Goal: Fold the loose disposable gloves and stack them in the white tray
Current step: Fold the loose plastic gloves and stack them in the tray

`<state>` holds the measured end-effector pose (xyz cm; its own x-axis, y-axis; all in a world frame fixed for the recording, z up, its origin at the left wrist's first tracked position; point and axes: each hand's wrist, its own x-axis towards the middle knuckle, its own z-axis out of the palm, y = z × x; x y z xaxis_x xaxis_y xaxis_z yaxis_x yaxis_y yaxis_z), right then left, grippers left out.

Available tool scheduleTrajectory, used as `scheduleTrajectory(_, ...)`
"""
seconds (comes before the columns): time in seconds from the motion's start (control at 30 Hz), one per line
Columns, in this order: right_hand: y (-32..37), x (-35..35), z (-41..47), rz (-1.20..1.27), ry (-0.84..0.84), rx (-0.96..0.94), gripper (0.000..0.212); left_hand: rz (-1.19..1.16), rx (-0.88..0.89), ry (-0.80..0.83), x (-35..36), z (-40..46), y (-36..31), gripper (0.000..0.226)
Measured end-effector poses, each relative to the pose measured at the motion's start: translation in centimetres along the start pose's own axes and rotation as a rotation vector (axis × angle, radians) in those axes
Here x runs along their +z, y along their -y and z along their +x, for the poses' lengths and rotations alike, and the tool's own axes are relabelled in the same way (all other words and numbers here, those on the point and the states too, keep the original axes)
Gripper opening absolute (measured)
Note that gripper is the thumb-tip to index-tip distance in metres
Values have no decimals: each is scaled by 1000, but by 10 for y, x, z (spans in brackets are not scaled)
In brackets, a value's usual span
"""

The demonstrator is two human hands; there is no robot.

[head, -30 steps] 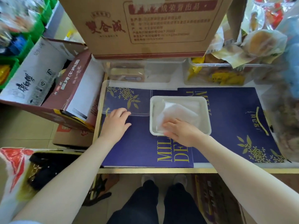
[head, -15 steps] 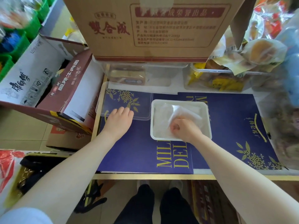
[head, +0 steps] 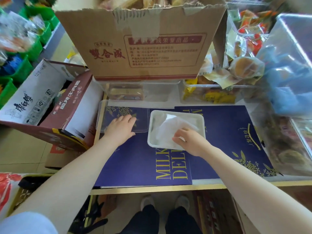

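Note:
A white tray [head: 175,114] sits on the dark blue printed mat [head: 228,132] in the middle of the counter. Inside it lie folded translucent disposable gloves [head: 170,129], crumpled at the top. My right hand [head: 189,141] reaches over the tray's near right corner, its fingertips on the edge of the gloves. My left hand [head: 120,128] lies flat, fingers straight, on a clear plastic lid [head: 108,115] just left of the tray.
A big cardboard box [head: 143,48] stands on clear tubs [head: 152,92] at the back. Bagged pastries [head: 244,68] and a blue bag [head: 287,85] crowd the right. An open carton [head: 42,102] sits left of the counter. The counter's gold front edge [head: 152,189] runs below.
My right hand went from a fist pressing in the tray to fingertips at the gloves' near edge. The left hand slid a little farther onto the clear lid. The camera tilted up.

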<state>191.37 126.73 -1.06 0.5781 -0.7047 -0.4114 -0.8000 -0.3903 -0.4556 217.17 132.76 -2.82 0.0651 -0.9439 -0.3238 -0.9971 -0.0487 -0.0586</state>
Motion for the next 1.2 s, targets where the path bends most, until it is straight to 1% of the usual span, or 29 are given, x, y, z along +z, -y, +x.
scheduleTrajectory(0.07, 5, 2, 3, -14, 22, -19, 35, -17, -66, 44, 8, 4, -2, 63)
scheduleTrajectory(0.1, 6, 3, 6, -23, 38, -24, 35, -12, -83, 53, 11, 6, -3, 62)
scheduleTrajectory(0.2, 4, 11, 15, -64, 98, -37, 39, 13, -100, 2, 19, 10, -4, 50)
scheduleTrajectory(0.27, -2, 16, 17, -121, 155, -46, 47, 72, -49, -93, 25, 13, -4, 38)
scheduleTrajectory(0.33, -7, 19, 18, -244, 202, -88, 55, 221, 38, -147, 32, 13, -3, 31)
scheduleTrajectory(0.37, -9, 21, 17, -288, 203, -104, 54, 282, 68, -183, 36, 12, -2, 31)
scheduleTrajectory(0.43, -11, 23, 16, -269, 163, -97, 48, 335, 94, -264, 33, 13, -2, 32)
scheduleTrajectory(0.53, -14, 22, 11, -96, 134, -56, 41, 301, 102, -393, 8, 12, 1, 34)
scheduleTrajectory(0.63, -17, 21, 8, 9, 127, -38, 36, 196, 42, -524, -21, 6, 4, 36)
scheduleTrajectory(0.7, -18, 19, 7, 29, 124, -22, 36, 145, 20, -692, -37, -3, -3, 27)
scheduleTrajectory(0.73, -17, 18, 6, 29, 126, -20, 36, 102, 38, -765, -40, -8, -12, 17)
scheduleTrajectory(0.77, -17, 18, 5, 44, 127, -18, 35, 31, 94, -823, -40, -12, -23, 7)
scheduleTrajectory(0.8, -17, 17, 3, 86, 124, 3, 34, -64, 177, -863, -37, -15, -36, 5)
scheduleTrajectory(0.87, -22, 17, 1, 241, 123, 80, 33, -212, 344, -860, -29, -23, -68, 7)
scheduleTrajectory(0.93, -29, 17, -2, 469, 120, 123, 30, -219, 445, -826, -12, -29, -97, 5)
scheduleTrajectory(0.97, -31, 16, -3, 643, 103, 131, 28, -212, 482, -791, -2, -31, -109, 12)
scheduleTrajectory(1.03, -29, 7, -6, 924, 2, 213, 26, -223, 506, -704, 16, -29, -123, 23)
scheduleTrajectory(1.07, -28, 2, -6, 1072, -76, 276, 25, -222, 496, -681, 22, -28, -127, 22)
scheduleTrajectory(1.13, -31, -10, -7, 1487, -210, 404, 27, -217, 485, -662, 27, -26, -131, 13)
scheduleTrajectory(1.17, -34, -15, -8, 1609, -246, 434, 34, -211, 494, -659, 28, -24, -134, 9)
scheduleTrajectory(1.2, -37, -18, -9, 1601, -254, 431, 39, -201, 508, -661, 29, -24, -136, 8)
